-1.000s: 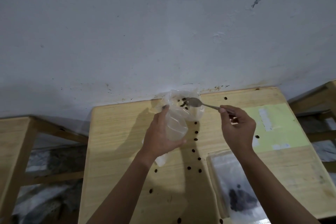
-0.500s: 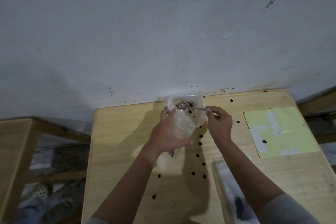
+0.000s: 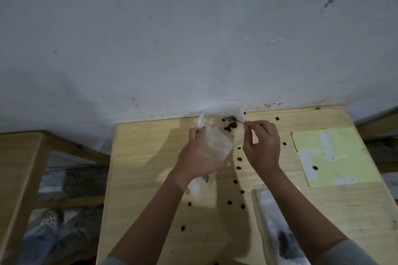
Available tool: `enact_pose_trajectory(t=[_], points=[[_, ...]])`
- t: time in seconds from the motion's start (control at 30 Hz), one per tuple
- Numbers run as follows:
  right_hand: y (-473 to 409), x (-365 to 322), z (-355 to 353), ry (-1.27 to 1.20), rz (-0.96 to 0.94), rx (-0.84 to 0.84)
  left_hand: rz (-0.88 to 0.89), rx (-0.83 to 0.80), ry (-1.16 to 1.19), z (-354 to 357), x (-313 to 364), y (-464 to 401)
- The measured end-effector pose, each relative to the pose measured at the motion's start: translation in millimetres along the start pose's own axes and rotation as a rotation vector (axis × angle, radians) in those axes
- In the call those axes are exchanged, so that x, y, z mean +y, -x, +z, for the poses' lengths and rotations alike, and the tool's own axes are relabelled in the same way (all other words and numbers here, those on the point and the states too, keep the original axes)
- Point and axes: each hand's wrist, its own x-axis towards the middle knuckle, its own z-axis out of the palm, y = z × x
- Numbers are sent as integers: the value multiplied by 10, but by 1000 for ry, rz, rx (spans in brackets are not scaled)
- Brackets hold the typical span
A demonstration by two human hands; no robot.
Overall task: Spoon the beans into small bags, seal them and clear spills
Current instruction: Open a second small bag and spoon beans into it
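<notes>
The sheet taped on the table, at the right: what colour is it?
Pale yellow-green sheet, seen in the head view.

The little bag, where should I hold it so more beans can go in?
Hold the little bag round its middle, coming from the left as the left hand does. Its mouth then stays open on top and to the right, where the right hand brings the spoon. Gripping higher would likely pinch the mouth shut.
</notes>
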Motion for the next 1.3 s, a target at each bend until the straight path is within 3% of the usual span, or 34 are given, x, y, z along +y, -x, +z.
enact_pose_trajectory(t=[0.17, 0.4, 0.57, 0.67, 0.87, 0.97, 1.17, 1.3], points=[[109, 44, 17, 188, -143, -19, 11, 29, -17, 31, 99, 40], [83, 128, -43, 135, -83, -44, 39, 40, -86, 50, 110, 75], [-7, 139, -63, 275, -164, -101, 55, 60, -139, 128, 138, 92], [-4, 138, -41, 248, -76, -96, 50, 70, -141, 175, 169, 79], [-50, 57, -81, 0, 283, -67, 41, 62, -139, 202, 146, 74], [-75, 59, -129, -18, 253, -48, 37, 69, -122, 212, 133, 79], [24, 139, -110, 230, -64, -75, 18, 61, -134, 236, 148, 83], [30, 102, -119, 145, 173, -71, 21, 60, -139, 234, 137, 84]])
